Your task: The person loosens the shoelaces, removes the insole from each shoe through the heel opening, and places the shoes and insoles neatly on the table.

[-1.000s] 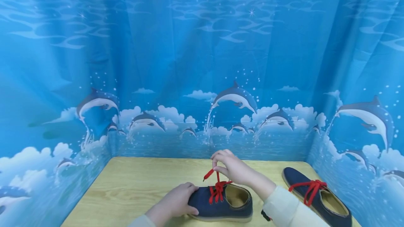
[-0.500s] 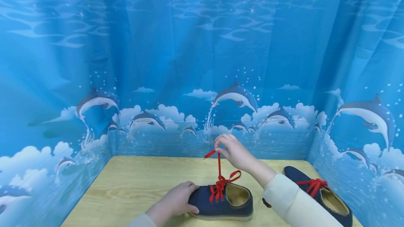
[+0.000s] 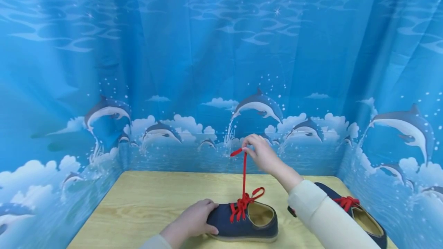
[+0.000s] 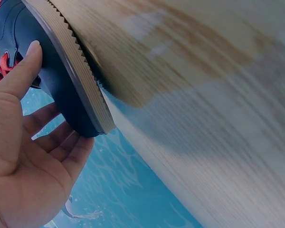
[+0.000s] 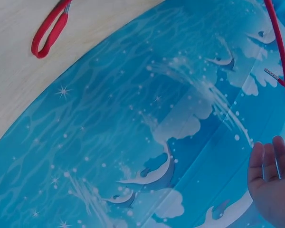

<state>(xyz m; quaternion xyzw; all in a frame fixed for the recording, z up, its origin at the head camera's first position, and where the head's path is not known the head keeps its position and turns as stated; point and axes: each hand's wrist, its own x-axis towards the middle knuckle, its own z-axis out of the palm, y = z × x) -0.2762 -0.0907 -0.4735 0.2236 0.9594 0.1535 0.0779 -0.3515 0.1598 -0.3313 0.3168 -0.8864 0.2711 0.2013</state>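
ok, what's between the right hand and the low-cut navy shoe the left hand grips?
One straight strand of red lace, running from the right hand down to the shoe; head view shows it.

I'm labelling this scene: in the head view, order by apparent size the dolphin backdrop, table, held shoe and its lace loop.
1. Dolphin backdrop
2. Table
3. Held shoe
4. Lace loop
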